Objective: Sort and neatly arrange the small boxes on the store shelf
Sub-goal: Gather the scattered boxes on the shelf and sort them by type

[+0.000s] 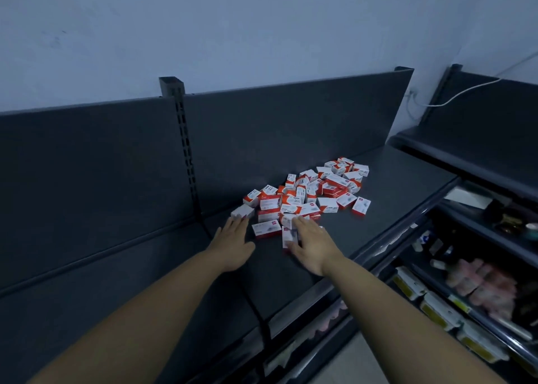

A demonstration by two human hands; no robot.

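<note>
The dark top shelf [378,209] is taken up, towards its right and far part, by a loose heap of small red-and-white boxes [308,191]. They are tumbled at all angles, some flat and some on edge, so the sorting is judged to be barely begun. The bare stretch of shelf to the left and near side seems to be kept free for the rows. Both hands are laid at the near left edge of the heap, presumably because the outlying boxes are easiest to draw off first. The left hand [233,244] is spread flat, its straight fingertips touching a white-faced box [242,211] set slightly apart from the rest. The right hand [313,245] is laid with straight fingers over two boxes, one box [289,236] lying against its thumb; nothing is seen to be pinched. A red mark is printed on the white faces, but the lettering is too small and blurred to be read.
</note>
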